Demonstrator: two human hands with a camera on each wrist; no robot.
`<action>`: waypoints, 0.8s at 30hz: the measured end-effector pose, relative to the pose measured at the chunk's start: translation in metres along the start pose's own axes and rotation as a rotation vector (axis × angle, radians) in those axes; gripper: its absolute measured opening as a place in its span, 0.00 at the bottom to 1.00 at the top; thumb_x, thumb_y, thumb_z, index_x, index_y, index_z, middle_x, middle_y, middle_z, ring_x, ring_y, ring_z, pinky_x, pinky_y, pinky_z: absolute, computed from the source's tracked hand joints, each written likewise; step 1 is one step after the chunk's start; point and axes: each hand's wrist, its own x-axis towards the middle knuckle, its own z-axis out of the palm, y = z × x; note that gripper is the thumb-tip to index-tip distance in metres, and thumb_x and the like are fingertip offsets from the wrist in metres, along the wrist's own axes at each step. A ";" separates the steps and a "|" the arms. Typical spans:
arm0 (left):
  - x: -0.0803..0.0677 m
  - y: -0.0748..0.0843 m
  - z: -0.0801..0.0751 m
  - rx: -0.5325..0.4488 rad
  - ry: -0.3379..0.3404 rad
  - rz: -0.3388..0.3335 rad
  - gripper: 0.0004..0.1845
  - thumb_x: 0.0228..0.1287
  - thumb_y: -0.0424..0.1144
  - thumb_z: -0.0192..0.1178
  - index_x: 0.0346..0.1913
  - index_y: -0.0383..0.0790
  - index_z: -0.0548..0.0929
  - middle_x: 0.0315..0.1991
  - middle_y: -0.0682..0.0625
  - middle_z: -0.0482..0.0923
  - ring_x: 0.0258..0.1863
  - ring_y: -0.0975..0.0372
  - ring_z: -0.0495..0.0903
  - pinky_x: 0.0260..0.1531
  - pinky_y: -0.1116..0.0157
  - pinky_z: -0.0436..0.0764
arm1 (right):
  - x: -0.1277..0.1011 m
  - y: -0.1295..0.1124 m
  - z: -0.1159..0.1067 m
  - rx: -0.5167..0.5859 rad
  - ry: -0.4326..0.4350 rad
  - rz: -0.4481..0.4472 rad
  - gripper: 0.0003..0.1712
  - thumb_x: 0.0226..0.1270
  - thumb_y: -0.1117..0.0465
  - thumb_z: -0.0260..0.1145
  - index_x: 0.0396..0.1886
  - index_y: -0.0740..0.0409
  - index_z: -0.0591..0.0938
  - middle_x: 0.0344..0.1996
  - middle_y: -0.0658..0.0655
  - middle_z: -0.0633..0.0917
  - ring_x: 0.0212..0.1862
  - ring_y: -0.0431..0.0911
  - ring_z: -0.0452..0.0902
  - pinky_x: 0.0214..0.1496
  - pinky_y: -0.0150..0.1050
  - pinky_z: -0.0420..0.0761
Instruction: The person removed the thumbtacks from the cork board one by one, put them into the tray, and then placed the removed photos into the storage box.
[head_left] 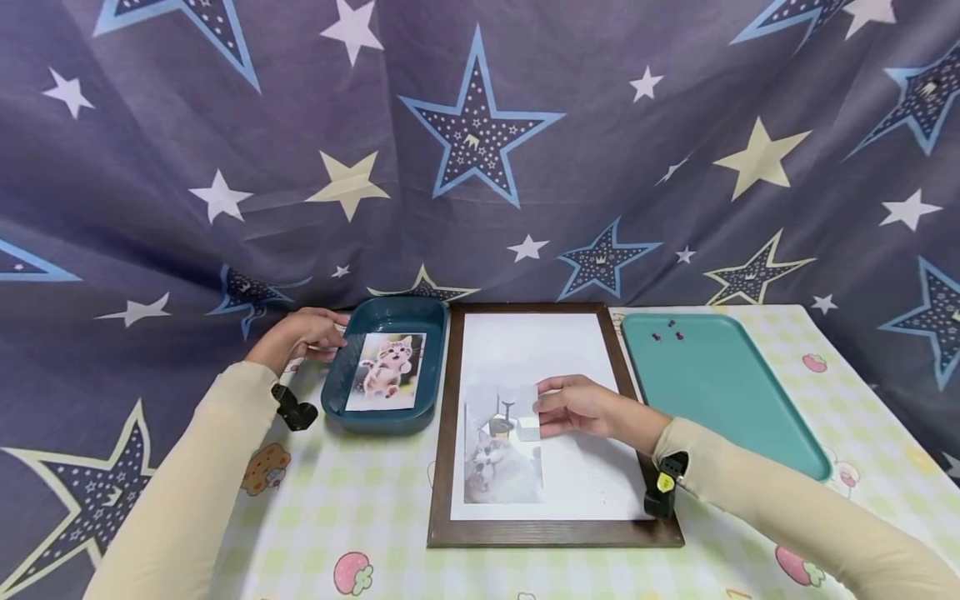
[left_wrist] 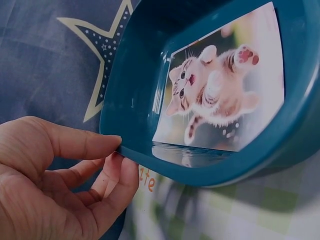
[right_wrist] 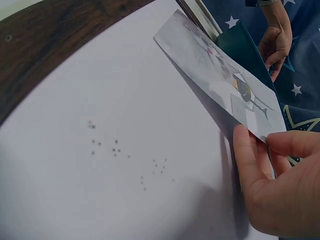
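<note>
My left hand (head_left: 330, 335) pinches the left rim of a dark teal tray (head_left: 390, 317), thumb on top and fingers under the edge, as the left wrist view shows at my left hand (left_wrist: 119, 149) and the tray (left_wrist: 131, 95). A photo of an orange kitten (head_left: 386, 372) (left_wrist: 220, 85) lies flat in it. My right hand (head_left: 542, 408) (right_wrist: 257, 137) pinches the upper right corner of a grey cat photo (head_left: 501, 450) (right_wrist: 215, 65). That corner is lifted off the white board (head_left: 585, 467) (right_wrist: 100, 150) inside a dark wooden frame (head_left: 441, 433) (right_wrist: 50, 30).
A flat light-teal tray (head_left: 720, 400) lies right of the frame, with three small pins (head_left: 667, 333) near its far end. The table has a checked cloth with fruit prints (head_left: 352, 508). A star-patterned curtain (head_left: 480, 125) hangs close behind and to the left.
</note>
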 end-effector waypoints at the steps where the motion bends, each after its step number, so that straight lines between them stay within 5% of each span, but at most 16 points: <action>1: 0.000 0.000 0.000 0.002 -0.002 0.003 0.33 0.67 0.26 0.58 0.74 0.29 0.63 0.51 0.43 0.73 0.36 0.64 0.78 0.47 0.62 0.86 | 0.000 0.000 0.000 0.002 0.000 0.005 0.15 0.68 0.74 0.60 0.53 0.65 0.74 0.31 0.54 0.87 0.35 0.45 0.87 0.47 0.43 0.89; 12: 0.000 0.000 0.000 -0.007 -0.014 0.023 0.33 0.66 0.26 0.58 0.73 0.28 0.63 0.44 0.47 0.75 0.33 0.67 0.79 0.43 0.65 0.86 | 0.001 -0.004 -0.002 -0.001 -0.025 0.058 0.12 0.70 0.74 0.58 0.51 0.63 0.75 0.33 0.55 0.87 0.37 0.46 0.87 0.45 0.42 0.89; 24: -0.002 0.000 -0.001 0.005 -0.015 0.008 0.33 0.68 0.27 0.58 0.75 0.29 0.62 0.59 0.39 0.71 0.37 0.64 0.79 0.50 0.61 0.86 | 0.000 -0.022 -0.005 0.008 -0.066 0.092 0.11 0.72 0.73 0.56 0.49 0.58 0.73 0.32 0.52 0.85 0.36 0.43 0.85 0.43 0.37 0.88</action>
